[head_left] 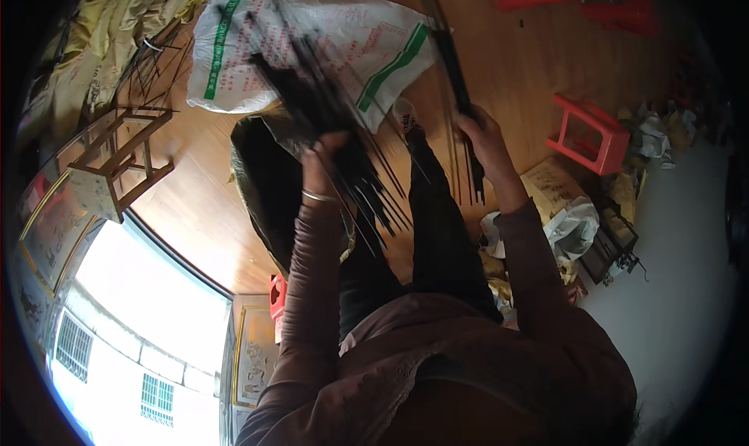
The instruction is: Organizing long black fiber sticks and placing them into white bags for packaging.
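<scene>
A thick bundle of long, thin black sticks (pixel 300 95) is gripped in my left hand (pixel 322 165), which has closed fingers and a light bracelet at the wrist. The bundle slants from upper left to lower right, and its far ends are smeared by motion. My right hand (pixel 488 146) is wrapped round a smaller bundle of similar dark sticks (pixel 454 76), held nearly upright. Beneath the left bundle, a white woven sack (pixel 320 37) with green stripes lies on the floor. Beside my left forearm stands a dark open-mouthed bag (pixel 269 185), partly hidden by that arm.
An overturned wooden stool (pixel 125 165) lies at the left, below loose sticks (pixel 152 64) and yellowish sacking (pixel 94 48). A red plastic stool (pixel 589 134) is tipped over at the right. Crumpled bags (pixel 573 228) and a cardboard box (pixel 554 185) sit near my right forearm.
</scene>
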The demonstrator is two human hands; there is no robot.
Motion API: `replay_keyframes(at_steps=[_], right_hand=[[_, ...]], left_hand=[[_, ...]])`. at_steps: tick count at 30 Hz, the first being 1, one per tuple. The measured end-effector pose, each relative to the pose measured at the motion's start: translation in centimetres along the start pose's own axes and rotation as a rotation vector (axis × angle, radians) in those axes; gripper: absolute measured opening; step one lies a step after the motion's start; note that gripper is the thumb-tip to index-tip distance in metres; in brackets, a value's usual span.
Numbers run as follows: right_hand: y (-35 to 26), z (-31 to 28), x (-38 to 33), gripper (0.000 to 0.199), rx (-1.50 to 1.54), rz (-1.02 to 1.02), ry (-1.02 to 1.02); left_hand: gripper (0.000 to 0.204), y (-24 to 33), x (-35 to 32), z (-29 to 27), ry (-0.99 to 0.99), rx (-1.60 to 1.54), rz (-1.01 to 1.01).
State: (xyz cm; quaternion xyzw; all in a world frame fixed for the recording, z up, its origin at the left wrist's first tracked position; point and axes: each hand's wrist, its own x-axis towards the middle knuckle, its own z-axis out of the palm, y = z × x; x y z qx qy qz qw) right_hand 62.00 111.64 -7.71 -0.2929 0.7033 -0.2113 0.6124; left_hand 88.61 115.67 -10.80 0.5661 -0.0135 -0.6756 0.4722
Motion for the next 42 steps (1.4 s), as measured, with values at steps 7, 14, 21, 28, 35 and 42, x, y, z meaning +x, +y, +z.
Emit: replay_keyframes(at_steps=[7, 14, 21, 28, 35, 42], right_hand=[[0.3, 7.3, -2.2, 0.034, 0.484, 0.000, -0.297], [7.2, 8.1, -1.5, 0.031, -0.023, 0.117, -0.137], [13.0, 8.7, 5.7, 0.025, 0.245, 0.405, -0.274], [17.8, 8.4, 13.2, 0.032, 0.546, 0.615, -0.276], [17.6, 9.4, 13.8, 0.031, 0.475, 0.620, -0.243], [18.2, 13.2, 13.9, 0.034, 0.541, 0.700, -0.410]], left_hand=[[0.044, -5.4, -2.5, 2.1, -0.302, 0.018, -0.072], [0.029, -10.2, -0.9, 1.3, -0.205, 0.120, -0.321], [0.034, -16.2, 5.9, -2.0, -0.109, -0.108, -0.735], [0.053, -23.7, 15.3, -3.0, -0.029, 0.082, -0.782], [0.063, -26.6, 14.9, -3.1, -0.100, 0.285, -0.460], [0.063, -22.3, 11.6, -5.6, 0.000, 1.164, -0.102]])
